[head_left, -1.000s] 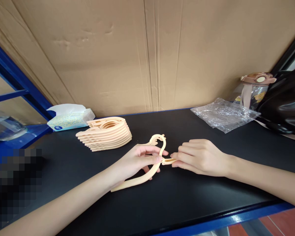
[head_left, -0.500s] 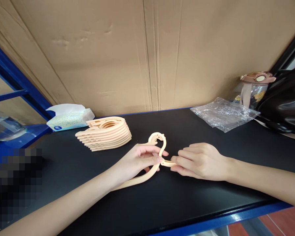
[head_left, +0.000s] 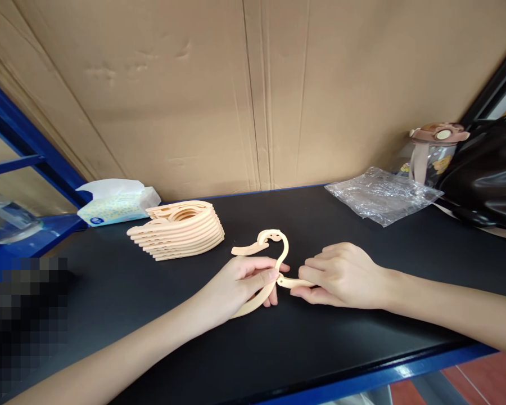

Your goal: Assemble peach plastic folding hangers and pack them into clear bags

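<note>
A cream-coloured folding clothes hanger [head_left: 284, 247] is held between my two hands, just over the black tabletop. My left hand [head_left: 253, 281] pinches it at the joint below the hook, thumb on top. One arm of the hanger curves down under that hand, and a short hinged piece sticks out leftward from the hook's tip. My right hand [head_left: 341, 275] has its fingers closed round the other arm, whose outer end is hidden in the grip. To the left stands a neat stack of folded hangers [head_left: 181, 230] of the same colour.
Behind the stack lies a tissue pack [head_left: 113, 205]. A crumpled clear plastic bag [head_left: 382, 194] rests at the back right, near a drinking bottle [head_left: 436, 146] and a shiny black bag [head_left: 484, 174]. Cardboard [head_left: 172, 101] walls off the back, and a blue edge [head_left: 388, 374] runs along the front.
The short piece at the hook's tip has swung out further left. Both hands keep their holds, and my right hand has shifted slightly left, with more of the hanger's arm showing.
</note>
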`<action>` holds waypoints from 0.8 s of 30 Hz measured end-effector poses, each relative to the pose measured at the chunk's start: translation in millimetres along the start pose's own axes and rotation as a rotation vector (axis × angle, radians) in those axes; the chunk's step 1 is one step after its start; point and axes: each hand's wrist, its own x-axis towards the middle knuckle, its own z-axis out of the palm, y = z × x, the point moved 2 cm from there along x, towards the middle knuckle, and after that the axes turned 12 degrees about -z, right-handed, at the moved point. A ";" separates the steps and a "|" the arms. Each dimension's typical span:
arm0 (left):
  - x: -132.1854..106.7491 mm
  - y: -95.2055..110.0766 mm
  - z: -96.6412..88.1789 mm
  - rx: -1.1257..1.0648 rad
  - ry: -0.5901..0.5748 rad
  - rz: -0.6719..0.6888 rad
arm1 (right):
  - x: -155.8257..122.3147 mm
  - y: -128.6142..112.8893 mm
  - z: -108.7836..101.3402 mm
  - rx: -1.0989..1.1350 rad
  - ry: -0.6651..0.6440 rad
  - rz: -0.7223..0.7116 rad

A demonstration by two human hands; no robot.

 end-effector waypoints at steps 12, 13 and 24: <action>0.7 -0.6 1.1 0.108 0.050 0.078 | -0.4 0.8 2.7 0.001 -0.005 -0.002; 0.5 0.3 1.0 0.125 0.056 0.080 | -0.4 1.1 2.7 0.006 -0.005 -0.003; -0.5 -2.6 1.8 0.275 0.058 0.094 | -1.5 6.9 5.2 0.154 -0.088 0.039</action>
